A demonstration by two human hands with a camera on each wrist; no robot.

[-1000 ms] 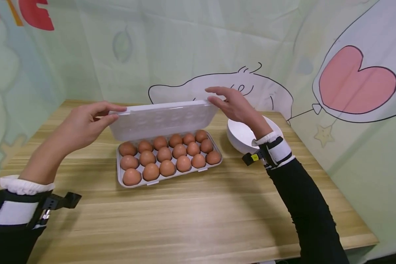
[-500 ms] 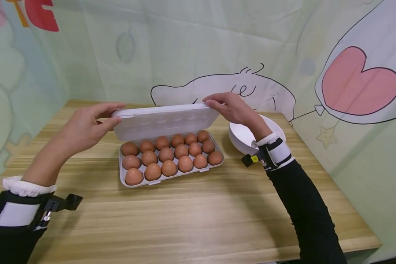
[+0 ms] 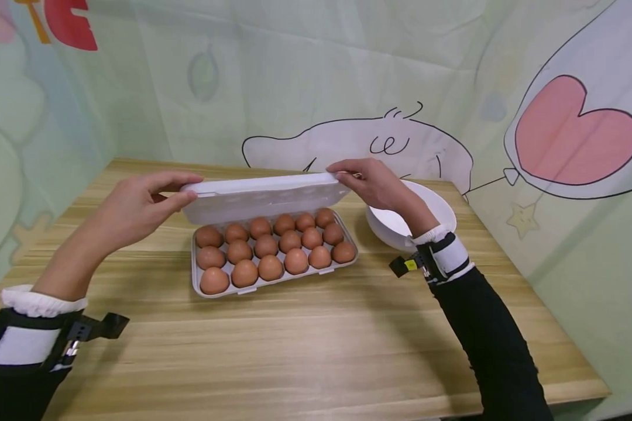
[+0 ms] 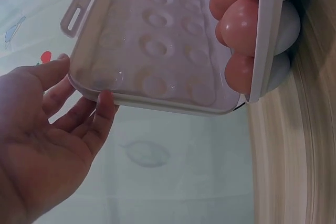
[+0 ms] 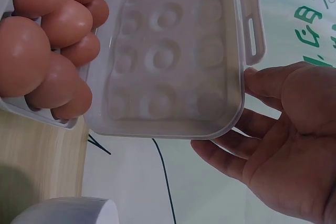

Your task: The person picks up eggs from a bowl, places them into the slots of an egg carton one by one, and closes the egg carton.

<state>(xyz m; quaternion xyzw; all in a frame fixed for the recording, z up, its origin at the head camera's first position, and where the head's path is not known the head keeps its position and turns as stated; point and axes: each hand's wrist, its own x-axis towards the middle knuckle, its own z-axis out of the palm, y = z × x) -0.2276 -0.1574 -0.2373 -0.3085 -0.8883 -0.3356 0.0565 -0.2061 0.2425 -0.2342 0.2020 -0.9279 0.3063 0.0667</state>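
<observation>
A white plastic egg box stands on the table in the head view, its lid (image 3: 265, 202) raised and tilted over the base (image 3: 247, 289). Rows of brown eggs (image 3: 265, 245) fill the base. At the lid's left end, my left hand (image 3: 129, 210) grips the corner between thumb and fingers. My right hand (image 3: 376, 184) holds the opposite corner, thumb on the near edge and fingers over the top. Both wrist views look at the lid's dimpled inside, with my left hand (image 4: 52, 124) and right hand (image 5: 289, 135) at its corners.
A white bowl (image 3: 439, 204) stands right of the egg box, partly hidden behind my right wrist. The wooden table (image 3: 295, 351) stretches in front of the box. A printed cloth backdrop (image 3: 321, 70) rises behind and along the sides.
The lid has swung lower toward the eggs. My right hand has come down with it, its fingers now closer around the corner. The left hand keeps its hold.
</observation>
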